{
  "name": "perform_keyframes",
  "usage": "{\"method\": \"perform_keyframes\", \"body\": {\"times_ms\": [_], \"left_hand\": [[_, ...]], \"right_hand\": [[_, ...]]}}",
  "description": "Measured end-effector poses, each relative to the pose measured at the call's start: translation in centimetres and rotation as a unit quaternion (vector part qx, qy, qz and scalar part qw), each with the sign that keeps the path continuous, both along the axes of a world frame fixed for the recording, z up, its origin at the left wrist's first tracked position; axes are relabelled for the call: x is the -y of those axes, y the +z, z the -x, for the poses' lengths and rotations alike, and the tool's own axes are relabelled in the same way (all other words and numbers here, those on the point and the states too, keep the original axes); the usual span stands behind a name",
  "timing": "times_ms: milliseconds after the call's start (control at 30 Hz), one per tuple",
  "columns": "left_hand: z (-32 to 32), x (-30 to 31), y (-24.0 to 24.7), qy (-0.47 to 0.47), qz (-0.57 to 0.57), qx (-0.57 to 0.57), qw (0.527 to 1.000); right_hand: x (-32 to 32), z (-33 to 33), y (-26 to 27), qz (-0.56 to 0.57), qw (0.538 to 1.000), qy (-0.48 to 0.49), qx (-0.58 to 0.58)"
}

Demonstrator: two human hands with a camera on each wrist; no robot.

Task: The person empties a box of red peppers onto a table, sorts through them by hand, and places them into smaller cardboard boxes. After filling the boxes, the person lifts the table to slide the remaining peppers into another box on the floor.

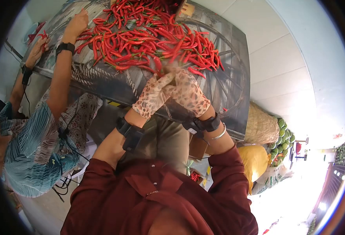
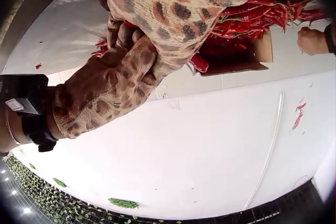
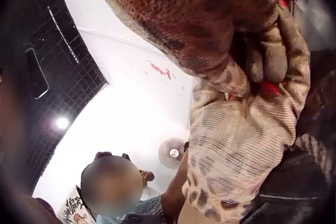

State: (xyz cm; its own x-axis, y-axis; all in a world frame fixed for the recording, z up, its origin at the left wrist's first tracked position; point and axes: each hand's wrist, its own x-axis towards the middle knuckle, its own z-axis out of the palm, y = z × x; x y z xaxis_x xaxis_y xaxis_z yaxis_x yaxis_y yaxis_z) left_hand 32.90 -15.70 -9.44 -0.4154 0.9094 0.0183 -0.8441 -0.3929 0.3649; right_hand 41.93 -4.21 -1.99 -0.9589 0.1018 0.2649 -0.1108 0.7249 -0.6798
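Note:
Both hands wear pale, brown-spotted gloves and meet at the table's near edge, just below the heap of red chili peppers (image 1: 141, 37). My left hand (image 1: 152, 96) curls round a red chili pepper (image 2: 199, 63), whose end sticks out beneath the glove in the left wrist view. Against its palm, my right hand (image 1: 189, 92) has its fingers and thumb bent close together. Between the gloves, a small bit of red pepper (image 3: 270, 88) shows in the right wrist view; the fingers hide most of it. Motion blurs the fingertips in the head view.
The dark, wood-patterned table (image 1: 235, 84) bears the heap. A cardboard box (image 2: 264, 50) with peppers stands at its far side. Another person (image 1: 39, 149) sits at left, hands over the table. At right are a woven sack (image 1: 261, 125), a yellow sack (image 1: 255, 160) and green round fruit (image 1: 284, 139).

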Motion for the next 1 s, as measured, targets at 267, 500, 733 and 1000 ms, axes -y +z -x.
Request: {"method": "perform_keyframes", "body": {"times_ms": [267, 500, 733, 1000], "left_hand": [[-1.0, -0.1, 3.0, 0.039, 0.062, 0.045, 0.996], [-0.6, -0.1, 1.4, 0.007, 0.062, -0.001, 0.998], [-0.2, -0.3, 0.8, -0.026, 0.007, 0.037, 0.999], [-0.3, -0.5, 1.1, 0.003, -0.020, 0.027, 0.999]], "right_hand": [[1.7, -4.1, 3.1, 0.105, 0.984, -0.143, -0.005], [-1.1, -14.6, 2.4, 0.253, 0.896, -0.363, 0.025], [-4.0, -13.9, 2.5, 0.025, 0.955, -0.295, 0.030], [-7.9, -2.7, -1.0, -0.290, 0.919, -0.248, 0.104]]}}
